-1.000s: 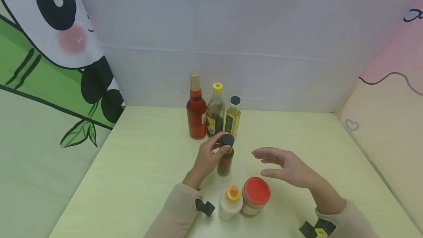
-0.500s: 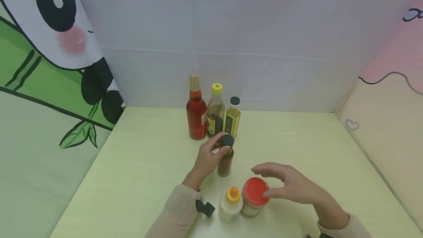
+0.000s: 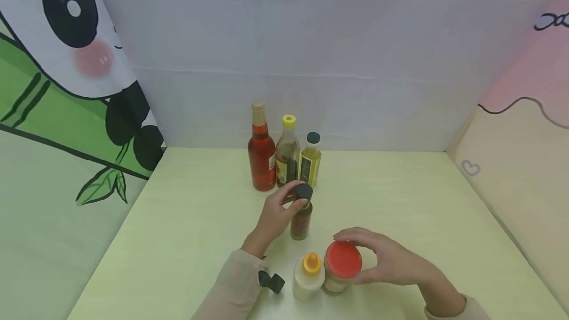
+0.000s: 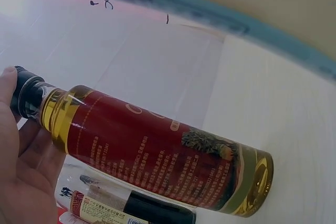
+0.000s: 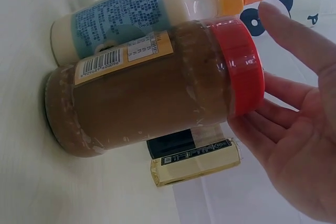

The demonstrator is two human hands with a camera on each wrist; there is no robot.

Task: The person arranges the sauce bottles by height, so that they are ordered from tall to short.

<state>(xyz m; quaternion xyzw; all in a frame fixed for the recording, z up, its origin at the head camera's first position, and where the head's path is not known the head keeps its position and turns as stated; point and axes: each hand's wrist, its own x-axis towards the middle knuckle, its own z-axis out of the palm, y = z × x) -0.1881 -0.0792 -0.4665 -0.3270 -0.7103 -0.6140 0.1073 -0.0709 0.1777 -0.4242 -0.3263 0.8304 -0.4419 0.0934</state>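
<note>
My left hand [image 3: 276,214] pinches the black cap [image 4: 27,92] of an oil bottle [image 4: 157,150]. That bottle has golden oil and a dark red label, and it stands upright on the table. My right hand [image 3: 391,260] spans the red lid [image 3: 344,260] of a jar of brown spread [image 5: 142,90], fingers on the far side and thumb on the near side. In the right wrist view the thumb shows just apart from the lid, while the fingertips lie close against its edge; contact is hard to tell. A white squeeze bottle [image 3: 306,283] with an orange nozzle stands beside the jar.
Behind the left hand stand a red-liquid bottle [image 3: 262,162], a yellow-capped bottle [image 3: 288,149] and a dark-capped bottle of yellow oil [image 3: 311,162], close together. A white cloth [image 3: 378,38] hangs behind the pale table [image 3: 191,221], with printed cloths at both sides.
My right hand has come down and inward from above the table to around the jar's red lid. The left hand has kept its pinch on the oil bottle's cap. The bottles stand as before.
</note>
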